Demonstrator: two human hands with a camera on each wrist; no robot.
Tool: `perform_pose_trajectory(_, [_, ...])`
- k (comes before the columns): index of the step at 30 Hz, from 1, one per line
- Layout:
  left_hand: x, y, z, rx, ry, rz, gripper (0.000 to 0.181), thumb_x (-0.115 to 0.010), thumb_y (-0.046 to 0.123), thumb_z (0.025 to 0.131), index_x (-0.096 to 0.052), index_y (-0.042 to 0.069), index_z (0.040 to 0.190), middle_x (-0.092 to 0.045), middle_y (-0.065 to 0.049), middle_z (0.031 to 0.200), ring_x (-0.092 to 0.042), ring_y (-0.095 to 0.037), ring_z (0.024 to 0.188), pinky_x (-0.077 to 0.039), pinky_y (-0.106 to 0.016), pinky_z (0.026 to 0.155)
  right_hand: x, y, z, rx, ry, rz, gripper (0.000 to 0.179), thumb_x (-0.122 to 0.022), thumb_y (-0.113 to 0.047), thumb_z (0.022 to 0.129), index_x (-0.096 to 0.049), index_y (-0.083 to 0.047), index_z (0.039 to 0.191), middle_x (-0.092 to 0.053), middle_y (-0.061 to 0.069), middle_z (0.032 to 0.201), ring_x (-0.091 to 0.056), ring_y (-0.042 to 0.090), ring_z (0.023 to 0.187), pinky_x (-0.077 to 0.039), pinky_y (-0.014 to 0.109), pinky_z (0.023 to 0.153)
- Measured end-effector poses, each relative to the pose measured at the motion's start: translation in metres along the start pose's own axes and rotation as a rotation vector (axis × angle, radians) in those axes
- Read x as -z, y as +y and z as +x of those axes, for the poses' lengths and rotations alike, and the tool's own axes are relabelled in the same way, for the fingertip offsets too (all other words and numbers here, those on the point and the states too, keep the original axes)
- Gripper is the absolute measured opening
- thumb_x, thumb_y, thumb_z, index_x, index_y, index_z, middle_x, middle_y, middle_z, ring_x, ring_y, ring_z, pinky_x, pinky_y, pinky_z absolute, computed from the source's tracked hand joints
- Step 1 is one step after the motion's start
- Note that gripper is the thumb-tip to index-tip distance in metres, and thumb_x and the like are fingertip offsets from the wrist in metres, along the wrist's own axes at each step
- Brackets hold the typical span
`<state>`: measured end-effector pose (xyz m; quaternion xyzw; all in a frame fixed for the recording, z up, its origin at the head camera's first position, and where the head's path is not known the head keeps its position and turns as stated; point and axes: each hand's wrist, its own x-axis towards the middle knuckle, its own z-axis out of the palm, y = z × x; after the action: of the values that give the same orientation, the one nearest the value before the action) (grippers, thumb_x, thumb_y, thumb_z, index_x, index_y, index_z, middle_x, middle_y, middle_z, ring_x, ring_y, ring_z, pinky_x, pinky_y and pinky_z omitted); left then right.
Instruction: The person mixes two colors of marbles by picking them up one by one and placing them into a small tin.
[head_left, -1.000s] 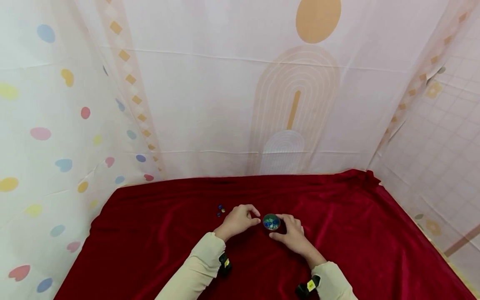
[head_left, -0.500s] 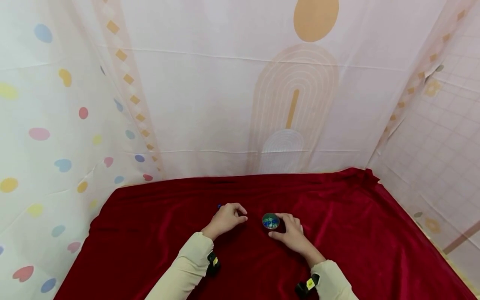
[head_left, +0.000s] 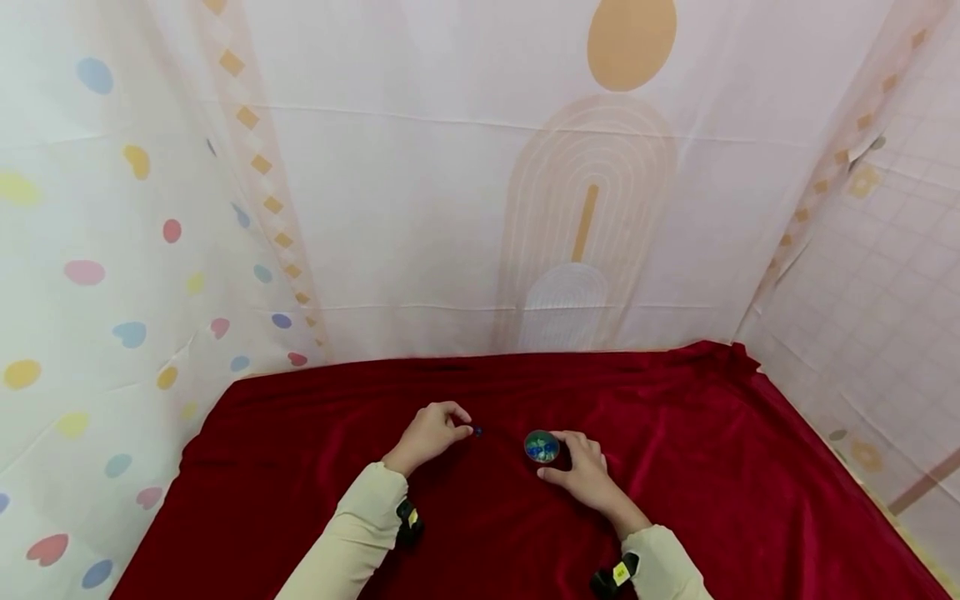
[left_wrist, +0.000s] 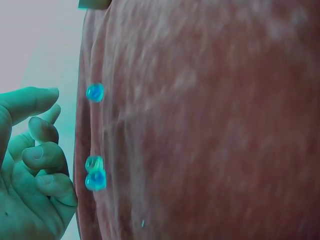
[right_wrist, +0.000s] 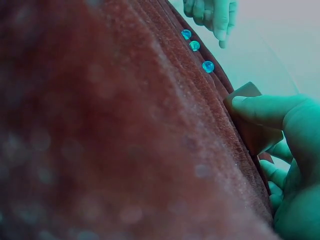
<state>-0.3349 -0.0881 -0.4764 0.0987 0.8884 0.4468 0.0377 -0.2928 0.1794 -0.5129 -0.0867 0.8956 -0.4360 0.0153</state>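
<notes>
My right hand (head_left: 588, 471) holds a small round cup (head_left: 542, 457) by its right side, thumb and fingers curled around it. Blue and clear marbles (head_left: 542, 447) lie inside. The same cup (right_wrist: 255, 125) looks brown with straight, slanting sides in the right wrist view. My left hand (head_left: 431, 433) hovers to the left, fingers loosely bent, nothing visible in its grasp. Just beyond its fingertips a blue marble (head_left: 478, 432) shows on the cloth. In the left wrist view a lone marble (left_wrist: 95, 92) lies apart from a touching pair of marbles (left_wrist: 95, 180), near the left hand (left_wrist: 35, 155).
A wrinkled dark red cloth (head_left: 645, 400) covers the table. Behind it hangs a pale patterned curtain (head_left: 420, 208), with a dotted curtain (head_left: 97, 333) at the left and a checked one (head_left: 885, 308) at the right.
My left hand has moved left, away from the cup, covering where small marbles lay in the head view. A blue marble now shows right of its fingertips. The right hand stays on the cup.
</notes>
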Motion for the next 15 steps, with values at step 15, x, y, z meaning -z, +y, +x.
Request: perform_pose_trajectory(15, [0.022, -0.021, 0.000, 0.070, 0.047, 0.025, 0.016, -0.067, 0.015, 0.089, -0.069, 0.005, 0.102, -0.059, -0.009, 0.066, -0.047, -0.014, 0.055, -0.039, -0.028, 0.054, -0.002, 0.002, 0.001, -0.011, 0.005, -0.003, 0.058, -0.077, -0.027, 0.081, -0.052, -0.010, 0.131, -0.048, 0.012, 0.134, -0.029, 0.035, 0.128, -0.021, 0.051, 0.098])
